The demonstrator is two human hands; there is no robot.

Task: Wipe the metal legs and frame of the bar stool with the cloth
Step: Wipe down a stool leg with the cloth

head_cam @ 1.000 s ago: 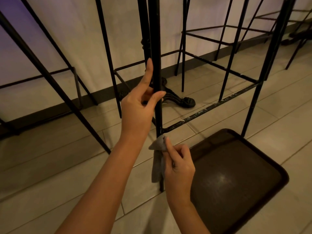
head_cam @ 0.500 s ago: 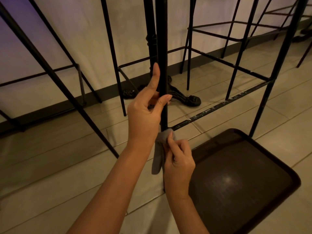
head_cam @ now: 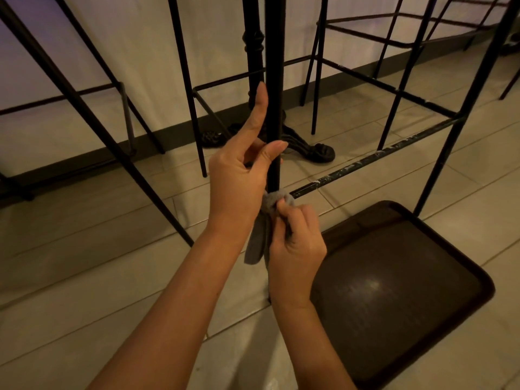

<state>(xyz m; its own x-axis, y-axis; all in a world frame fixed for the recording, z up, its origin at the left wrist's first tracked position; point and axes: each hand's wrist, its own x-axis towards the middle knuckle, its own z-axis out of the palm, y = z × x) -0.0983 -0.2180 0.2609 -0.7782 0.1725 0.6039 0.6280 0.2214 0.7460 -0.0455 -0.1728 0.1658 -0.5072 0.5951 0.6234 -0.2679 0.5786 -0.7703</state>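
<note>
On the stool leg (head_cam: 274, 80): left hand (head_cam: 239, 175) grips; right hand (head_cam: 295, 240) pinches cloth (head_cam: 260, 235).

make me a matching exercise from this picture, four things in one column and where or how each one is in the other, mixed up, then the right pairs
Things
1. cloth
2. left hand
3. tray
4. crossbar

Places or states
A. lies flat on the floor tiles, dark brown
B. bunched round the stool leg where the bar joins it, pinched by the right hand
C. black with pale scuffed patches, runs off to the right from the leg
D. grips the leg above the cloth, forefinger pointing up along it

Pairs: 1-B, 2-D, 3-A, 4-C
</note>
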